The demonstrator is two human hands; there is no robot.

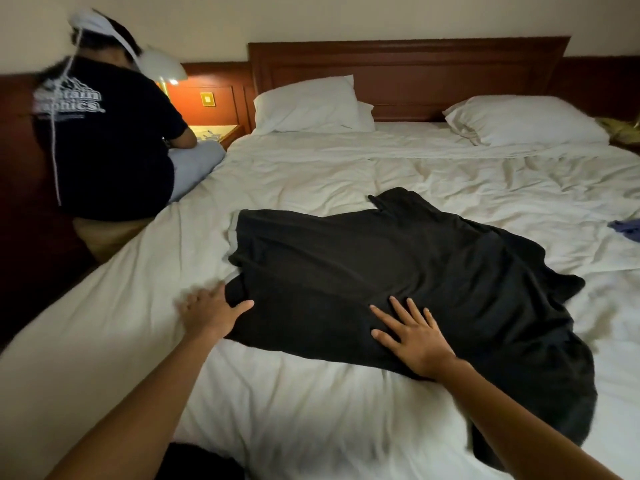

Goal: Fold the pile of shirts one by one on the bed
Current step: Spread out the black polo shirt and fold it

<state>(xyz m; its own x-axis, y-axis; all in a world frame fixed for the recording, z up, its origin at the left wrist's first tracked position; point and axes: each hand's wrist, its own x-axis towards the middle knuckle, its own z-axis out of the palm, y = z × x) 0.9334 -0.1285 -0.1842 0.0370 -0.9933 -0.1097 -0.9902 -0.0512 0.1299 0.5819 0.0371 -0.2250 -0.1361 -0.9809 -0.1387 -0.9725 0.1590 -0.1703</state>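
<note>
White, rumpled sheets cover a wide bed [311,427] in a dim room. A black shirt [398,271] lies spread across its near middle, fairly flat on the left side, bunched and wrinkled on the right where it trails towards the near edge.

The right hand [412,337] rests flat on the cloth, fingers straight and spread, gripping nothing. The left hand [211,313] lies at the shirt's left edge, fingers loose on the sheet, thumb over the cloth; it is blurred, but no grasp shows.

This looks like the smoothing step before a first fold. The next move probably calls for flattening the crumpled right side, then pinching an edge to bring it over.

Further out are two white pillows [308,105] [526,119], a dark wooden headboard [408,64], a bluish garment [627,228] at the right and a seated person [104,140] at the left.
</note>
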